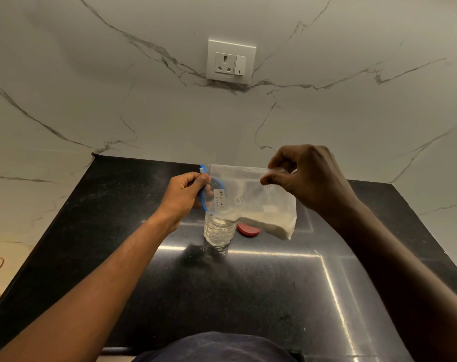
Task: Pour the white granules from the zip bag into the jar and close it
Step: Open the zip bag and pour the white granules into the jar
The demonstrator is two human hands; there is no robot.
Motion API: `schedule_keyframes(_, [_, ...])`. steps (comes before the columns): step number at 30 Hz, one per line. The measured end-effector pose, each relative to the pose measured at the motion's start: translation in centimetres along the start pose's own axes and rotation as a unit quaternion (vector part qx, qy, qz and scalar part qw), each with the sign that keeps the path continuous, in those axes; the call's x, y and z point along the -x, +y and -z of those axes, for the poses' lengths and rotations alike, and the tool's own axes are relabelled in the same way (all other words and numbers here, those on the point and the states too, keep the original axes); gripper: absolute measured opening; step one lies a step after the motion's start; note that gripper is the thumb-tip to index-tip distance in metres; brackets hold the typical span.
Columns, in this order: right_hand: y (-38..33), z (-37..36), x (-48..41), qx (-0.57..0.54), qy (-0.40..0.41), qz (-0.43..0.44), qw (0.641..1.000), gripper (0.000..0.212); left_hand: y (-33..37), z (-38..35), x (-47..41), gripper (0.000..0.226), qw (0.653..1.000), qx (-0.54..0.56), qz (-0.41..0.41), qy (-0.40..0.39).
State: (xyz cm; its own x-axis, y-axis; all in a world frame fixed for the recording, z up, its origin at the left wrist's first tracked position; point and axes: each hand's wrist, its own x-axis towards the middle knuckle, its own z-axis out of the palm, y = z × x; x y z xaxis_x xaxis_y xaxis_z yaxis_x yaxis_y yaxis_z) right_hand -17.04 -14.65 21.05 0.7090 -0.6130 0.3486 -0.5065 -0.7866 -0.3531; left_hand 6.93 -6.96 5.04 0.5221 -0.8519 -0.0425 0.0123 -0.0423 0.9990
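Head view: zip bag [250, 197], its label [220, 198] handwritten "MILK POWDER", held sideways above the open jar [218, 232] on the black counter [248, 296]. The left hand [181, 197] grip pinches its blue-zipped mouth. The right hand [305, 178] grip pinches the opposite upper corner. White granules [271, 223] lie in the bag's lower edge. A red lid [248, 229] lies beside the jar.

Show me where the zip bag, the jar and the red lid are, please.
zip bag [258, 197], head view, clear middle panel.
jar [218, 233], head view, patterned clear wall.
red lid [248, 230], head view, visible top.

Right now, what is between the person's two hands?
The clear zip bag stretches between them; the left hand and right hand each hold an end, seen in the head view.
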Motion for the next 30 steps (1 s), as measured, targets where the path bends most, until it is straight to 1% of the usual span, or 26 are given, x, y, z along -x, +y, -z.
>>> schedule_keyframes(3, [0.3,-0.1,0.1,-0.006,0.003,0.016,1.000,0.013,0.0,0.1,0.1,0.020,1.000,0.004,-0.005,-0.007])
schedule_keyframes(4, [0.3,-0.2,0.2,0.000,0.008,0.024,1.000,0.012,0.1,0.1,0.1,0.020,1.000,0.005,-0.006,-0.009])
schedule_keyframes(6, [0.3,-0.4,0.2,0.005,0.012,0.027,1.000,0.018,0.1,0.0,0.0,0.020,1.000,0.007,-0.005,-0.007])
schedule_keyframes(8, [0.3,-0.4,0.2,0.001,0.011,0.017,1.000,0.021,0.0,0.0,0.0,0.020,1.000,0.009,-0.004,-0.003])
schedule_keyframes(12, [0.6,-0.5,0.3,-0.019,0.022,-0.013,0.999,0.020,-0.1,0.0,0.2,0.020,1.000,0.023,0.002,-0.001])
schedule_keyframes(14, [0.6,-0.6,0.4,-0.009,0.023,-0.015,1.000,0.022,0.0,-0.1,0.3,0.019,1.000,0.029,0.003,-0.004])
schedule_keyframes(17, [0.7,-0.8,0.4,0.011,0.024,-0.003,1.000,0.010,0.1,-0.2,0.3,0.019,1.000,0.026,0.003,-0.004])
schedule_keyframes(18, [0.7,-0.9,0.4,0.012,0.023,-0.001,1.000,0.010,0.1,-0.2,0.3,0.020,1.000,0.022,0.003,-0.003])
schedule_keyframes(22, [0.8,-1.5,0.4,-0.010,0.038,0.005,0.999,0.028,0.0,-0.3,0.5,0.020,1.000,0.021,0.004,-0.004])
schedule_keyframes(26, [0.7,-1.8,0.4,-0.063,0.115,0.005,0.991,0.025,-0.3,-0.5,0.7,0.020,0.999,0.030,0.008,-0.006])
schedule_keyframes(28, [0.7,-2.1,0.3,-0.091,0.144,0.007,0.985,0.030,-0.3,-0.6,0.8,0.020,1.000,0.028,0.011,-0.006])
schedule_keyframes(30, [0.5,-2.4,0.3,-0.104,0.155,0.014,0.982,0.034,-0.2,-0.7,0.8,0.019,1.000,0.027,0.012,-0.007])
